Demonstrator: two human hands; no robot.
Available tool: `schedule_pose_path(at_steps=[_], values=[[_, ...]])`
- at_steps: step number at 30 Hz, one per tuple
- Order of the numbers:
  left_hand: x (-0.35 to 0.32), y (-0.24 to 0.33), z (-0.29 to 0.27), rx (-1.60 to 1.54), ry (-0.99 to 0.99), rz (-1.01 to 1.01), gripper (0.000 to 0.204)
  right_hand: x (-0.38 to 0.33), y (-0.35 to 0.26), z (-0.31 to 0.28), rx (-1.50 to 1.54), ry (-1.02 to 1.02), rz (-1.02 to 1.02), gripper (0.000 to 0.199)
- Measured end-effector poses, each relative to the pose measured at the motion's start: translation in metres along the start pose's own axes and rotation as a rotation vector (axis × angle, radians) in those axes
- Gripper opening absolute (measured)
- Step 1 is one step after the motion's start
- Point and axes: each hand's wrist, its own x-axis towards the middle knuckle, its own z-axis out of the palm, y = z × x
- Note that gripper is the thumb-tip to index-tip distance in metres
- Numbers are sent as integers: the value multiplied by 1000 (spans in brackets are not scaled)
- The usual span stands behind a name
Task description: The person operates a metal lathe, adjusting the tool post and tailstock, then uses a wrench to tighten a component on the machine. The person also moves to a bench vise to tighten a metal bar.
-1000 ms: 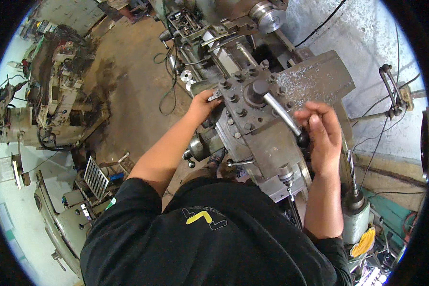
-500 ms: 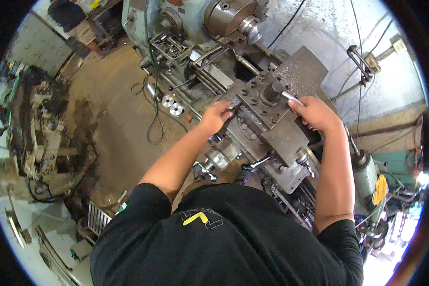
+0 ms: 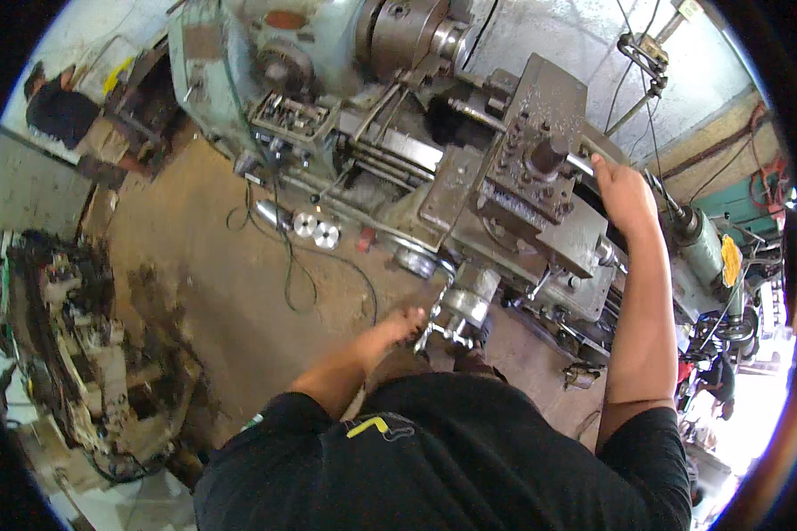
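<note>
A lathe fills the upper middle. On its carriage sits a square tool post (image 3: 518,181) with a dark round hub (image 3: 549,155). Out of the hub runs a pale metal lever (image 3: 579,164), and my right hand (image 3: 627,196) is closed around its outer end. My left hand (image 3: 403,326) is low, just left of a metal handwheel with ball-ended handles (image 3: 447,332); motion smears its fingers, so their grip is unclear. Beyond the tool post, the chuck (image 3: 407,34) holds a shiny round metal workpiece (image 3: 452,42).
Two silvery discs (image 3: 315,230) and a metal cylinder (image 3: 273,214) lie left of the lathe bed, by a dark cable (image 3: 290,279). Greasy machinery (image 3: 80,354) stands at left. A tailstock (image 3: 692,232) is at right. Another person (image 3: 66,115) crouches at the far left.
My left hand has left the tool post's left side and come down toward the handwheel. My right hand remains on the lever. The whole view has shifted.
</note>
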Motion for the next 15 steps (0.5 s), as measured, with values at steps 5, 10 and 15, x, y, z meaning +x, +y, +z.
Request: schedule_pose_path(at_steps=[5,10,15], values=[[-22,44,33,-798,-609,-222,89,-2,-7,-2,-54,55,25,58],[-74,72,31,-995,-1002,-228,89,-1,-8,-1,-30,55,16,58],[-63,59,113,-314,-508,-161,61,-2,-9,-4,-41,76,-4,59]])
